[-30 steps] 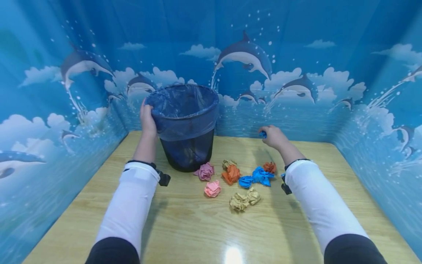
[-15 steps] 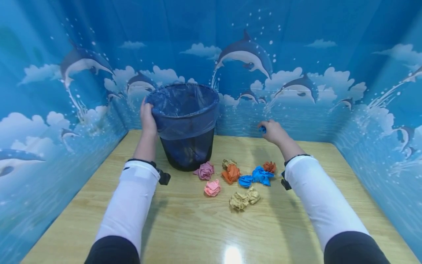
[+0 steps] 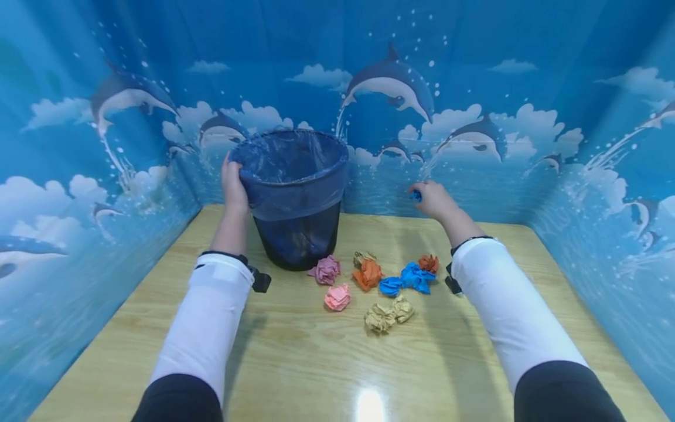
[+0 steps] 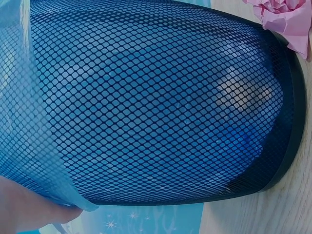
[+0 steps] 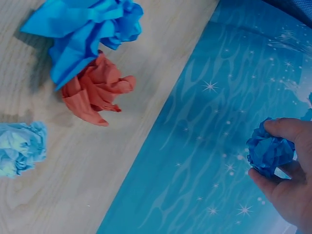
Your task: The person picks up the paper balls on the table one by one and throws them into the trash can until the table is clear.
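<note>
Two white sleeves point(image 3: 200, 328) reach in from the near edge over the wood-grained worktop point(image 3: 306, 363). Nearest among the crumpled paper lie two tan balls, one on the left point(image 3: 379, 319) and one on the right point(image 3: 403, 309), side by side. Left of them and slightly farther sits one pink ball point(image 3: 337, 298). Beyond, from left to right, come one mauve ball point(image 3: 325, 270) just beside the bin's base, one orange ball point(image 3: 368, 275), a smaller blue ball point(image 3: 390, 286), a larger blue ball point(image 3: 416, 278) and one rust-red ball point(image 3: 429, 264); a third tan ball point(image 3: 364, 259) shows behind the orange one. The right wrist view adds one pale blue ball point(image 5: 22, 148), making ten on the worktop. Farther left stands one black mesh bin point(image 3: 300, 243), upright, its blue liner point(image 3: 297, 202) folded over the rim. Of the two hands, the left hand point(image 3: 234, 186) grips the bin's left rim; the right hand point(image 3: 435, 200), raised at the far right, pinches an eleventh ball, blue and compact point(image 5: 268, 146), between thumb and fingers. Farthest is a dolphin-printed backdrop point(image 3: 501, 53).
</note>
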Available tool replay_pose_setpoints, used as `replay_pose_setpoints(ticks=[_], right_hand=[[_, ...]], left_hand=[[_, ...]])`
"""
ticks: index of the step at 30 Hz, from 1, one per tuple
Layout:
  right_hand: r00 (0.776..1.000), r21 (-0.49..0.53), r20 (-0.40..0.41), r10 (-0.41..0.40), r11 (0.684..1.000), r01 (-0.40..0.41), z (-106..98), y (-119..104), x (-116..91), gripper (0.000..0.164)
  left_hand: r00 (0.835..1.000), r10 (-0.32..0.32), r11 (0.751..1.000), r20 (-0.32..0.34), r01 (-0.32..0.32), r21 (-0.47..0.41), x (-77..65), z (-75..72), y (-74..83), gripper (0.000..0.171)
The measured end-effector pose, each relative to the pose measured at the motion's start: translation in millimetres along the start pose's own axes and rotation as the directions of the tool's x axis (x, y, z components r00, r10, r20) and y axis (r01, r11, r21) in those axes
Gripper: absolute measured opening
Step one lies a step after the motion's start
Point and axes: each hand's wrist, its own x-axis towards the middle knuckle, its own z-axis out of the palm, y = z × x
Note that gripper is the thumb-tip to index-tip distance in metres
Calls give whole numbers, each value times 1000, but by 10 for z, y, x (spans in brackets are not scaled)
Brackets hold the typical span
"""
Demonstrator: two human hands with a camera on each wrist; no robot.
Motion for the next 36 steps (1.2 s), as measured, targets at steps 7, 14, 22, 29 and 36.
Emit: replay_pose_setpoints(ticks=[7, 14, 22, 29, 36], right_hand=[[1000, 0, -21, 4, 1000, -4, -93, -85, 34, 42], [1000, -4, -28, -2, 1000, 2, -205, -207, 67, 42], [998, 0, -47, -28, 1000, 28, -330, -340, 109, 42], [997, 9, -62, -39, 999, 40, -447, -446, 102, 41], [996, -7, -69, -48, 999, 48, -531, -524, 128, 42]], left_hand=[[1000, 11, 1000, 9, -11, -13, -21, -6, -4, 61], [1000, 20, 1000, 4, -20, -8, -18, 10, 23, 62], [1000, 3, 1000, 1, -3, -24, -20, 2, 12, 61], [1000, -3, 1000, -2, 3, -16, -16, 5, 13, 61], [1000, -7, 1000, 0, 7, -12, -15, 8, 20, 62]])
